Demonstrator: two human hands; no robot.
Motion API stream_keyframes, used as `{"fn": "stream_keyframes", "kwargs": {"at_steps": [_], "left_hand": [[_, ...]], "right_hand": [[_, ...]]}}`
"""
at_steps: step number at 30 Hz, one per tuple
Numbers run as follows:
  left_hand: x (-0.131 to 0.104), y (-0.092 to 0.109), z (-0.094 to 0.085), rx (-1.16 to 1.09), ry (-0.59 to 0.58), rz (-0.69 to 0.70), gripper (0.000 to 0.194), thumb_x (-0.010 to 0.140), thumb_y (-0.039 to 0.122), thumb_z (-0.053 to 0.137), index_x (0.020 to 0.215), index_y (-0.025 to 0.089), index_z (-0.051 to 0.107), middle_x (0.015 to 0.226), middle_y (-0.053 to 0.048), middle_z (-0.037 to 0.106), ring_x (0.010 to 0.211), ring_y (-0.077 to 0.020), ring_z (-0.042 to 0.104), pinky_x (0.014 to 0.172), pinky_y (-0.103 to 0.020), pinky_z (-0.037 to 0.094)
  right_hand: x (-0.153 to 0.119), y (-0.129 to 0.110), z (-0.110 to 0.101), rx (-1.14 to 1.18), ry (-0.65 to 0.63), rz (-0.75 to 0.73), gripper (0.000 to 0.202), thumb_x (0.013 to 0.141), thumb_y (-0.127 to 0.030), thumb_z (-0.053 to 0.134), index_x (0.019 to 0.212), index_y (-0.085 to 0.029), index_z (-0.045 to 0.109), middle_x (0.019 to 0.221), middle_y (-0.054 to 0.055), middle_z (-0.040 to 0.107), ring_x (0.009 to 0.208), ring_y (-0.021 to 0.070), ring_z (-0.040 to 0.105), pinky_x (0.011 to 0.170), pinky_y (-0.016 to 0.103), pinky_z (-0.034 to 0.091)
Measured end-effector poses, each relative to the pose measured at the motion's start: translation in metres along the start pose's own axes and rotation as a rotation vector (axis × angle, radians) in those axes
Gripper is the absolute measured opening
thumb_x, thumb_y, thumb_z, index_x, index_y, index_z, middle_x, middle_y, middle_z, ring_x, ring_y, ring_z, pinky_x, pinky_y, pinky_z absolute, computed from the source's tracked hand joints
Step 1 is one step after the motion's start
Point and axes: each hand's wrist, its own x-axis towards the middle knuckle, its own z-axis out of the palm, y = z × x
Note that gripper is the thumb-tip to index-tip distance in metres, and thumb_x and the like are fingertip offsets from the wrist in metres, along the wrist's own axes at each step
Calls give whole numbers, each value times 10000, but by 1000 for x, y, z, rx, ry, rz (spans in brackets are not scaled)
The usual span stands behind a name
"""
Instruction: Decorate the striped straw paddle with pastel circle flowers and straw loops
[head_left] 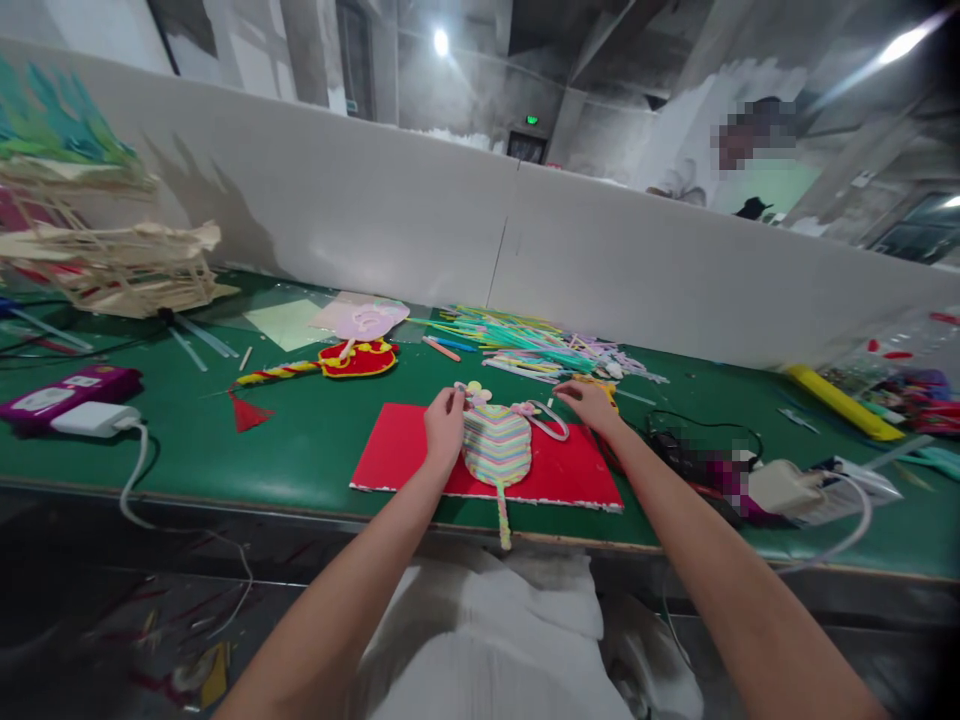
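Observation:
A round fan point(497, 445) with wavy pastel stripes and a thin striped handle lies on a red board point(397, 445). Small fuzzy flowers, one of them yellow point(478, 393) and one pink point(525, 409), sit along its top edge. My left hand point(448, 420) is at the fan's upper left, fingertips pinched beside the yellow flower; what they hold is too small to name. A pale lilac pipe cleaner point(553, 428) bends in a loop at the fan's right. Above that loop, my right hand point(589, 402) has its fingers curled together, their contents unclear. An orange-yellow object point(606, 384) is partly hidden behind it.
Loose pipe cleaners point(536, 340) are heaped at the back. A red-and-yellow fan point(358, 360) with a tassel point(249, 411) lies left, near a purple power strip point(71, 392). A stick model point(135, 265) stands far left. Chargers point(784, 488) and a yellow tube point(844, 402) lie right.

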Motion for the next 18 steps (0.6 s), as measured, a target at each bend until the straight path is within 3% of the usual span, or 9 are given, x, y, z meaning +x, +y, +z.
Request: {"fn": "stream_keyframes", "kwargs": {"at_steps": [1, 5, 8, 12, 18], "left_hand": [[0, -1, -1, 38, 11, 0, 277, 851, 347, 379, 725, 172, 553, 692, -9, 599, 681, -136, 561, 614, -225, 396], [2, -4, -9, 338, 60, 50, 246, 850, 301, 371, 847, 182, 585, 879, -59, 613, 843, -179, 563, 735, -286, 415], [4, -6, -15, 648, -19, 2, 212, 792, 316, 470, 872, 184, 616, 954, -95, 588, 920, -237, 535, 793, -360, 401], [2, -6, -17, 893, -117, 13, 296, 755, 403, 517, 916, 180, 625, 1027, -122, 557, 1007, -309, 465, 824, -447, 366], [3, -7, -18, 873, -243, 65, 234, 764, 386, 520, 910, 252, 645, 1038, -65, 584, 1002, -275, 468, 837, -428, 347]], "right_hand": [[-2, -6, -4, -8, 2, -25, 216, 787, -332, 512, 873, -191, 652, 869, 45, 673, 804, 164, 611, 743, 269, 449], [-17, -35, -10, -177, -223, -97, 242, 747, -402, 562, 805, -191, 666, 825, 48, 650, 752, 166, 582, 677, 255, 426], [-31, -50, -5, -317, -255, -69, 189, 762, -340, 556, 772, -180, 656, 838, 58, 639, 793, 174, 570, 672, 249, 396], [-46, -58, 9, -383, -118, -44, 164, 816, -263, 489, 773, -177, 622, 808, 50, 625, 805, 163, 562, 674, 237, 371], [-57, -59, 14, -616, 101, -67, 163, 847, -200, 429, 796, -151, 575, 826, 91, 604, 810, 207, 539, 674, 297, 341]]}}
